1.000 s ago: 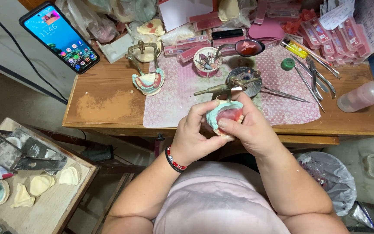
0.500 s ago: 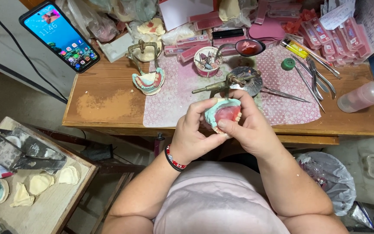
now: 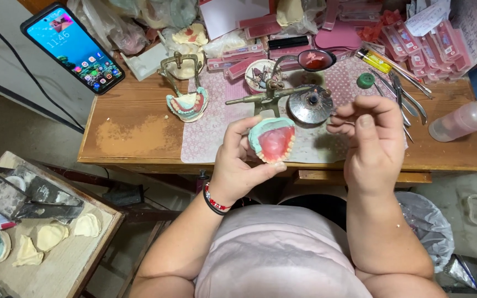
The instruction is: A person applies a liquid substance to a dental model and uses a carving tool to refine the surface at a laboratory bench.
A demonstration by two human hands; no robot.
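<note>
My left hand [image 3: 240, 164] holds a denture model [image 3: 273, 139], a green cast with a pink wax plate and a row of teeth, in front of the table edge. My right hand [image 3: 372, 139] is lifted to its right, apart from the model, with the fingers pinched on a thin metal tool [image 3: 342, 122] of which only a short bit shows. A second green and pink denture model [image 3: 187, 105] lies on the wooden table [image 3: 133, 129], further left.
A brass burner with a metal lid [image 3: 310, 105] stands on the patterned mat [image 3: 211, 132]. Pliers [image 3: 407, 96], a pink bottle [image 3: 462, 120], pink tooth cards, a phone [image 3: 73, 48] and a side bench with plaster casts [image 3: 51, 236] surround me.
My right hand has come off the denture model and moved right and up, now pinching a thin tool. The left hand alone keeps the model, turned more towards me.
</note>
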